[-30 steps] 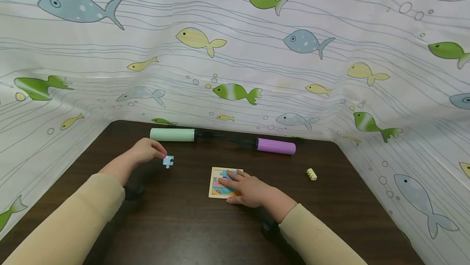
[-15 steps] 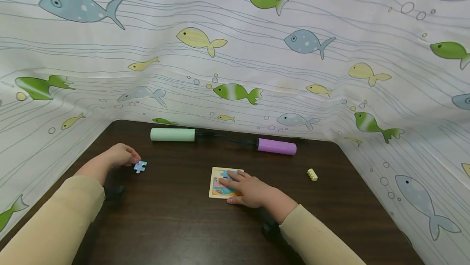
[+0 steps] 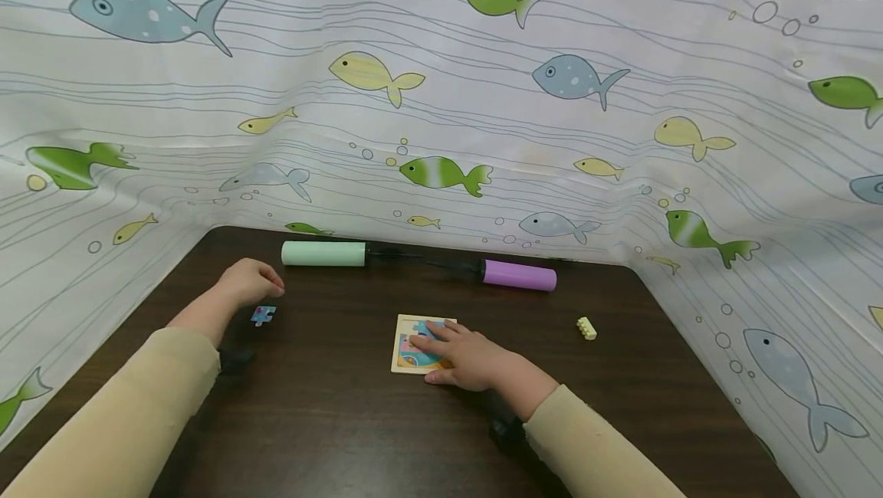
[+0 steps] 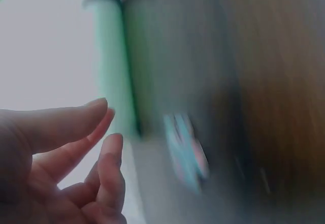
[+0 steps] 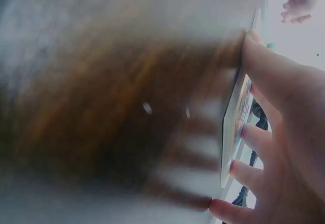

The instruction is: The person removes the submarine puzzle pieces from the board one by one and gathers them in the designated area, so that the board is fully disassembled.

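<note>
Since half a second ago, the left hand (image 3: 250, 282) has let go of the piece (image 3: 263, 316) and gone up and to the right. The piece is also farther left of the board (image 3: 397, 348) than it was a second ago. It seems to sit on the left part of the table (image 3: 331, 421), but the close view is too blurry for me to tell if it lies flat.

The left hand is just beside the piece, with its fingers softly bent and its thumb close to the first finger. It holds nothing.

To do this bit well, I think that hand should let go low down and lift straight up, so no fingertip drags or flips the piece.

Off to the right is the board, well apart from the piece. The right hand (image 3: 469, 356) rests on it with fingers spread wide, not curled round it, and hides a good part of it. A light press seems best there, just enough so the board can't slide.

Farther out, the brick (image 3: 586, 328) is on the right side of the table, well apart from both hands. At the back lie the green tube (image 3: 323, 253) and the purple tube (image 3: 519, 275), in front of the fish cloth (image 3: 469, 115).
</note>
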`<state>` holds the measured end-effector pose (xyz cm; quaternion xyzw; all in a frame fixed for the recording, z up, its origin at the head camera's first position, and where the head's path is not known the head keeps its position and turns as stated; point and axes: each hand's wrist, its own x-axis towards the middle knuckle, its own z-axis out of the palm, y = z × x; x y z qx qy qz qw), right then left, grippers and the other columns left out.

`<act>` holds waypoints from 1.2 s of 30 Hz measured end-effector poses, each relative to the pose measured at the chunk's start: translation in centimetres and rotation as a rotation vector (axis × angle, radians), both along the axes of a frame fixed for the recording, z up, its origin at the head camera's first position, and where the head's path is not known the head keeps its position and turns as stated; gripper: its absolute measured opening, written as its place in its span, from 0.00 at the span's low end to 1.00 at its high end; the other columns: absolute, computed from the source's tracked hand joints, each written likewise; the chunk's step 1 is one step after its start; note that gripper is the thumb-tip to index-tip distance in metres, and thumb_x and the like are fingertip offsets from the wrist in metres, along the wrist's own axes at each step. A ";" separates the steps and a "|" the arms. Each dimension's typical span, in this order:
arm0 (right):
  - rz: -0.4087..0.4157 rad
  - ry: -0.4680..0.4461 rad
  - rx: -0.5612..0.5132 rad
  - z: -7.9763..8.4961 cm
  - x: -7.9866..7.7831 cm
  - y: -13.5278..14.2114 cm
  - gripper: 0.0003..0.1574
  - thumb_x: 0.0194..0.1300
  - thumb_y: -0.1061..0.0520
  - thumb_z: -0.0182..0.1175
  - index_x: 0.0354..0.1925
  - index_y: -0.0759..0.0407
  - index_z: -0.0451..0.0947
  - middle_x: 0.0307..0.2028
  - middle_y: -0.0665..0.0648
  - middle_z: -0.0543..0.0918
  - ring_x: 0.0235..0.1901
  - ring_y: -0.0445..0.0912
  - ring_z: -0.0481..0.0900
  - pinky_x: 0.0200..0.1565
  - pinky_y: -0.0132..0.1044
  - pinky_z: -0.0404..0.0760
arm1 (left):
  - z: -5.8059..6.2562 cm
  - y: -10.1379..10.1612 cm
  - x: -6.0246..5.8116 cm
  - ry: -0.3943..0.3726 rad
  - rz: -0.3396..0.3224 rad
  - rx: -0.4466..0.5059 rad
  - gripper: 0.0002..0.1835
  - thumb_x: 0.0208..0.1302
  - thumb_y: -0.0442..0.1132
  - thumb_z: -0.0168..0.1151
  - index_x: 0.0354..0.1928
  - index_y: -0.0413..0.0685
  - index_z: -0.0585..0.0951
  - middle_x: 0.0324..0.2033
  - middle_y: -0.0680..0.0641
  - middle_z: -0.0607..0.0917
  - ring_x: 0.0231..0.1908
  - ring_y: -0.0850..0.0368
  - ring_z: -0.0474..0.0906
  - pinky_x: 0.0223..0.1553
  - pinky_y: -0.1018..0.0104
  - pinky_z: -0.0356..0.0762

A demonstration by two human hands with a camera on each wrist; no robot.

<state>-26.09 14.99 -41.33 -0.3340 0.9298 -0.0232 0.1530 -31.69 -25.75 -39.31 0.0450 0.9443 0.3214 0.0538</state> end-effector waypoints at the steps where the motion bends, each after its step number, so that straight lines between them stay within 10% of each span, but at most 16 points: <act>1: 0.001 0.001 -0.002 0.0 0.0 0.0 0.44 0.68 0.32 0.53 0.76 0.29 0.49 0.77 0.49 0.48 0.74 0.57 0.47 0.62 0.63 0.61 | 0.3 0.9 0.0 0.007 -0.017 0.009 0.08 0.62 0.37 0.65 0.35 0.37 0.85 0.35 0.40 0.82 0.37 0.44 0.75 0.38 0.52 0.74; 18: 0.000 0.008 0.000 -0.6 -0.5 0.2 0.44 0.68 0.30 0.51 0.76 0.25 0.46 0.77 0.54 0.45 0.74 0.59 0.46 0.63 0.64 0.60 | -1.1 19.0 -0.2 -0.051 -0.192 0.049 0.03 0.57 0.36 0.72 0.30 0.48 0.86 0.29 0.51 0.82 0.31 0.54 0.75 0.35 0.59 0.75; 36: -0.022 0.004 -0.022 -0.3 0.1 0.1 0.43 0.68 0.32 0.53 0.76 0.29 0.50 0.76 0.64 0.45 0.74 0.59 0.46 0.67 0.58 0.55 | -2.4 21.9 0.6 -0.091 -0.083 -0.040 0.11 0.54 0.41 0.74 0.24 0.47 0.80 0.26 0.50 0.80 0.28 0.53 0.75 0.31 0.60 0.74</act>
